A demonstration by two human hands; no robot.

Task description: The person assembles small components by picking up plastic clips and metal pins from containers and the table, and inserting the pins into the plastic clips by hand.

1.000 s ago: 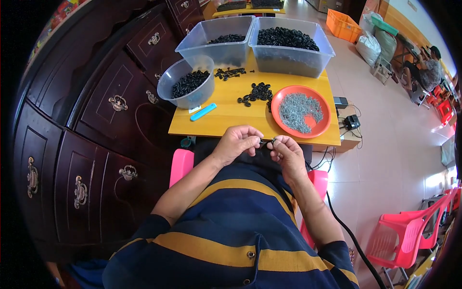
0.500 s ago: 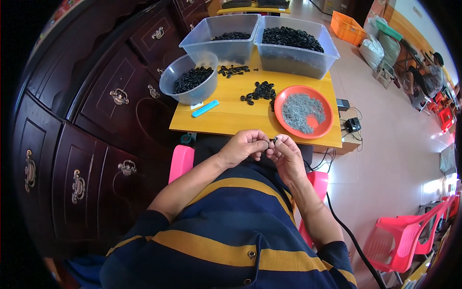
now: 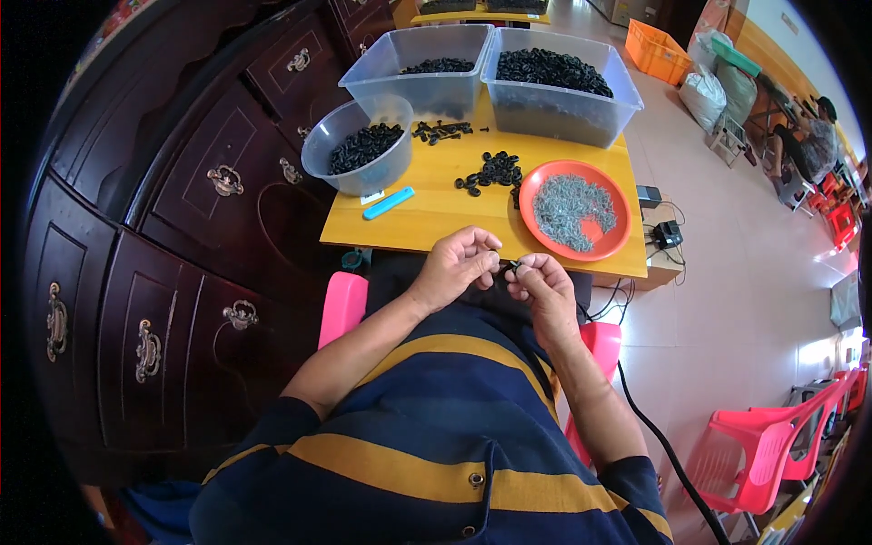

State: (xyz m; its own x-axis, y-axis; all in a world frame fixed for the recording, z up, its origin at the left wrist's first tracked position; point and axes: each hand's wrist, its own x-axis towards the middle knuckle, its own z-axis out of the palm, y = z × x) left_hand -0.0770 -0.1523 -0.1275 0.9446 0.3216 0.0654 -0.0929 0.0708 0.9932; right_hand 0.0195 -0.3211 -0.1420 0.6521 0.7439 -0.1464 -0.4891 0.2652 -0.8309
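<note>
My two hands are close together in front of the table's near edge, above my lap. My right hand (image 3: pixel 547 289) pinches a small black plastic piece (image 3: pixel 513 266) between thumb and fingers. Just to its left, my left hand (image 3: pixel 459 270) is curled, its thumb against the bent fingers and its index finger lifted; whatever it holds is too small to make out. Nearest on the table are an orange-red plate (image 3: pixel 621 238) of small grey, thin pieces (image 3: pixel 565 207), a loose heap of black oval pieces (image 3: pixel 495 171) and a blue-handled tool (image 3: pixel 389 203).
Behind these stand a round clear tub (image 3: pixel 397 171) and two rectangular clear bins (image 3: pixel 363 80), (image 3: pixel 563 113), all holding black parts. Black screw-like pieces (image 3: pixel 441 133) lie between them. Dark drawers (image 3: pixel 191 182) line the left. Pink chairs (image 3: pixel 740 445) and another person (image 3: pixel 817 150) are at right.
My left hand has drawn slightly away from the right, its index finger lifting. My right hand stays nearly in place with the small black piece.
</note>
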